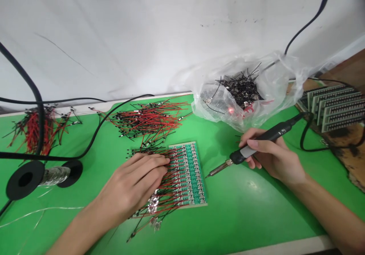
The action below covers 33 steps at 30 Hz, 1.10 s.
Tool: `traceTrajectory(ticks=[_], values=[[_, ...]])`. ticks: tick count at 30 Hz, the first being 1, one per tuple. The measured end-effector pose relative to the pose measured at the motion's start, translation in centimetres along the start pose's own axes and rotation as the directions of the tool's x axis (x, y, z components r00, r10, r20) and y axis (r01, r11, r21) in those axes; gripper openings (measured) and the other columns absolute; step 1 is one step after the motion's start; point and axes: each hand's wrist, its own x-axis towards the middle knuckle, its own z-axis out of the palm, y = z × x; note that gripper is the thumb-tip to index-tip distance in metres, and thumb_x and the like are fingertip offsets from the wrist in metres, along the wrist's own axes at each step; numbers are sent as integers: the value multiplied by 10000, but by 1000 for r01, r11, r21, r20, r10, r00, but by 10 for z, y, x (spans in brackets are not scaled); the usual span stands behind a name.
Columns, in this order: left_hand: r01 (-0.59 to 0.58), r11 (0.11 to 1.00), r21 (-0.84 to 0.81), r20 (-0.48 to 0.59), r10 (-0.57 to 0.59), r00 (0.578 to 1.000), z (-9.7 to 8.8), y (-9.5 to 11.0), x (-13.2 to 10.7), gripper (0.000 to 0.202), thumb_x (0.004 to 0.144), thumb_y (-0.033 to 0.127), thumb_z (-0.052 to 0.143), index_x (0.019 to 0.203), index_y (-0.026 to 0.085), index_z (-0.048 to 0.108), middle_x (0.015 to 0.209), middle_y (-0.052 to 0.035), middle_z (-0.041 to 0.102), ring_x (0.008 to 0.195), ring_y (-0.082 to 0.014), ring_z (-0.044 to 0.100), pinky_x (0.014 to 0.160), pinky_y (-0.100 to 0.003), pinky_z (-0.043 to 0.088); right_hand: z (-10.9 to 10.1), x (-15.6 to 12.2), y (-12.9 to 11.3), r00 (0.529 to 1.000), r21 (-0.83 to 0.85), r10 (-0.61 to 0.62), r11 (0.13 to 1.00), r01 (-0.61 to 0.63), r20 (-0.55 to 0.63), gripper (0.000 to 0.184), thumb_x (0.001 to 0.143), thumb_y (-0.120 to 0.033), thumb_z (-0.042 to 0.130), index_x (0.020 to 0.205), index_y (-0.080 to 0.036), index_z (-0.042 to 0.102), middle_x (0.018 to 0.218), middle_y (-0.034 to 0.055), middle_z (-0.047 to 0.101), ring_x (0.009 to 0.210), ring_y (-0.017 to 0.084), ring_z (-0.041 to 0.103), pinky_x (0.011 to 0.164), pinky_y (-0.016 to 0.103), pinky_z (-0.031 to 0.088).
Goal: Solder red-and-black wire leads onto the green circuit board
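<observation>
My left hand [136,184] lies flat, fingers stretched out, on red and black wires that run onto a green circuit board [190,173] in the middle of the green mat. My right hand [272,157] is closed round a black soldering iron [256,146]. Its metal tip [209,175] points left and hovers just right of the board's edge. The iron's black cable loops away to the right.
A loose pile of red and black wires [148,120] lies behind the board, another pile [35,129] at the far left. A clear plastic bag [245,91] of black parts sits at the back. A solder spool [42,175] lies left. Stacked boards [333,105] sit at right.
</observation>
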Motion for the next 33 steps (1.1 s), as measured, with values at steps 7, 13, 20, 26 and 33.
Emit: traceTrajectory(ticks=[7,13,20,26,33], values=[[183,967,-179,-66,-197,978,-6,11,11,173,914,97,644,1066,179,642,1065,-46,698,1066,-174,627,943,-344,506,3,-3,0,1000,14,-4,1000,4,31,158,790,-338,756,750,-185,750,528,20,664,401,138,603,316,214,383],[227,964,-139,-88,-241,967,-7,8,20,169,921,116,658,1066,203,652,985,-12,681,907,-144,595,850,-328,468,10,-2,6,999,23,-2,1000,1,50,179,792,-352,759,759,-177,740,538,14,665,406,133,605,310,206,380],[216,967,-136,-89,-230,969,1,1,27,165,928,117,657,1067,206,661,968,-3,667,863,-135,561,816,-334,443,14,-7,9,998,50,-3,999,0,62,184,809,-368,760,786,-187,742,551,17,678,432,144,617,346,221,422],[254,960,-120,-102,-266,959,6,6,30,145,936,126,642,1061,195,670,954,-17,667,859,-144,560,817,-343,440,17,-9,7,999,89,-10,996,7,36,150,839,-340,752,816,-192,765,563,28,679,471,142,624,404,227,460],[303,948,-98,-65,-310,949,2,13,36,74,942,141,607,964,184,663,910,-12,665,836,-147,559,792,-344,413,17,-3,13,997,85,-75,994,73,20,131,838,-324,756,841,-197,787,608,36,726,491,156,670,436,226,530]])
